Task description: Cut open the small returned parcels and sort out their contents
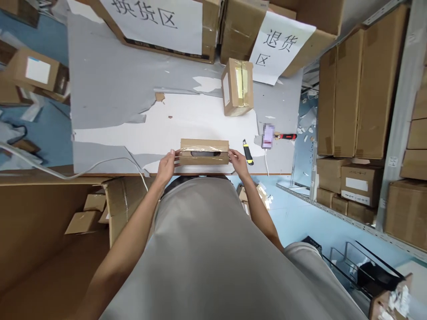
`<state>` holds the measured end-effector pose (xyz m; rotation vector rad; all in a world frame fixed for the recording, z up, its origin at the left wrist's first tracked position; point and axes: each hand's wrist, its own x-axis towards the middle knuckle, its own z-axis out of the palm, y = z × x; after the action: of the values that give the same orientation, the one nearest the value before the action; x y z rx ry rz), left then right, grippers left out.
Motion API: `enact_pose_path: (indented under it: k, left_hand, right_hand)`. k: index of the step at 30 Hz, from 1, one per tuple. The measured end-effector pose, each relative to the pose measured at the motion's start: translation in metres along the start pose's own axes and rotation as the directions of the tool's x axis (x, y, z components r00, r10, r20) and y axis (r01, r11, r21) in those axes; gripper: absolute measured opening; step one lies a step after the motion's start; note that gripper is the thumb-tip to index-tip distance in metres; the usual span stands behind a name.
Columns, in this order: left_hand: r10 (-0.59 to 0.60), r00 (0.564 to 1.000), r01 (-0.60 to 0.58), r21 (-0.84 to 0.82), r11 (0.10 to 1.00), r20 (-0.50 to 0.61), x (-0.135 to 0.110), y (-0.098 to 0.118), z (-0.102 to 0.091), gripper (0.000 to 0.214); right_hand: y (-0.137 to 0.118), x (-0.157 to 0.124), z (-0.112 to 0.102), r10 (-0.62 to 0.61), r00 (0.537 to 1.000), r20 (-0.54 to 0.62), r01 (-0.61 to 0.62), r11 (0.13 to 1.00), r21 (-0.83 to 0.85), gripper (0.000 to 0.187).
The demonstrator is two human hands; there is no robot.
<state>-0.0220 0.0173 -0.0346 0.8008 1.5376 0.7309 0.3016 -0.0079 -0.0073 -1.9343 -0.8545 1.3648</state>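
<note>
A small cardboard box point(204, 144) lies at the near edge of the table, with shiny tape along its top. A gap between its flaps shows something dark inside, too little of it to name. My left hand point(167, 165) grips the box's left end, fingers against its side. At the right end my right hand point(238, 162) holds the box with thumb and fingers. Just right of that hand lies a black and yellow utility knife point(247, 152), apart from it.
A taped carton point(236, 89) stands farther back. Two large cartons with paper signs point(160, 22) line the table's rear. Rightward lie a phone point(267, 136) on a cable and a red-handled tool point(287, 136). Shelves of boxes point(343, 98) stand right; a white cable point(90, 168) crosses the left edge.
</note>
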Motion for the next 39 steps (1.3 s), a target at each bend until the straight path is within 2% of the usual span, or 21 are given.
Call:
enact_pose_path:
  k: [4, 7, 9, 13, 16, 18, 21, 26, 29, 32, 35, 37, 39]
  left_hand:
    - [-0.055, 0.998, 0.057, -0.063, 0.996, 0.038, 0.010, 0.005, 0.023, 0.072]
    - [-0.050, 0.997, 0.055, -0.079, 0.995, 0.064, 0.011, 0.010, 0.024, 0.063]
    - [-0.055, 0.995, 0.063, -0.093, 0.994, 0.082, 0.010, 0.013, 0.022, 0.053]
    - [-0.047, 0.989, 0.061, -0.101, 0.993, 0.141, 0.002, 0.019, 0.022, 0.040]
    - [-0.020, 0.988, 0.030, -0.062, 0.998, 0.153, -0.005, 0.018, 0.027, 0.052]
    - [-0.005, 0.992, 0.008, -0.026, 1.000, 0.130, -0.009, 0.014, 0.029, 0.060]
    - [0.049, 0.990, -0.048, -0.008, 0.999, 0.131, -0.013, 0.001, 0.027, 0.061]
    - [0.076, 0.987, -0.075, -0.014, 0.997, 0.145, -0.015, -0.024, 0.022, 0.077]
    - [0.073, 0.992, -0.077, 0.037, 0.996, 0.101, -0.014, -0.033, 0.027, 0.070]
    - [0.108, 0.989, -0.122, 0.140, 0.983, 0.104, -0.013, -0.031, 0.029, 0.057]
    - [0.223, 0.968, -0.251, 0.378, 0.891, 0.119, -0.015, -0.015, 0.024, 0.056]
    - [0.321, 0.932, -0.357, 0.573, 0.738, 0.168, -0.017, 0.004, 0.023, 0.056]
    - [0.342, 0.897, -0.434, 0.704, 0.562, 0.280, -0.017, 0.029, 0.031, 0.053]
  right_hand:
    - [-0.004, 0.003, -0.030, 0.042, 0.999, -0.023, -0.043, 0.998, -0.044, 0.060]
    - [-0.011, 0.011, -0.040, -0.060, 0.998, 0.002, 0.060, 0.994, -0.094, 0.068]
    - [-0.018, 0.017, -0.043, -0.148, 0.988, 0.052, 0.155, 0.970, -0.185, 0.066]
    - [-0.036, 0.024, -0.043, -0.198, 0.955, 0.221, 0.281, 0.839, -0.465, 0.050]
    - [-0.046, 0.026, -0.043, -0.266, 0.915, 0.302, 0.398, 0.707, -0.584, 0.038]
    - [-0.050, 0.028, -0.043, -0.295, 0.902, 0.316, 0.431, 0.661, -0.615, 0.036]
    - [-0.049, 0.037, -0.040, -0.275, 0.928, 0.251, 0.372, 0.689, -0.622, 0.038]
    - [-0.041, 0.069, -0.019, -0.217, 0.976, 0.022, 0.190, 0.795, -0.576, 0.033]
    - [-0.038, 0.089, -0.009, -0.143, 0.988, -0.057, 0.093, 0.849, -0.520, 0.032]
    - [-0.037, 0.101, -0.007, -0.079, 0.994, -0.080, 0.033, 0.884, -0.466, 0.033]
    - [-0.035, 0.104, -0.009, -0.092, 0.992, -0.082, 0.046, 0.898, -0.438, 0.035]
    - [-0.033, 0.102, -0.010, -0.126, 0.989, -0.082, 0.079, 0.901, -0.427, 0.037]
    - [-0.032, 0.099, -0.010, -0.148, 0.985, -0.090, 0.097, 0.901, -0.422, 0.038]
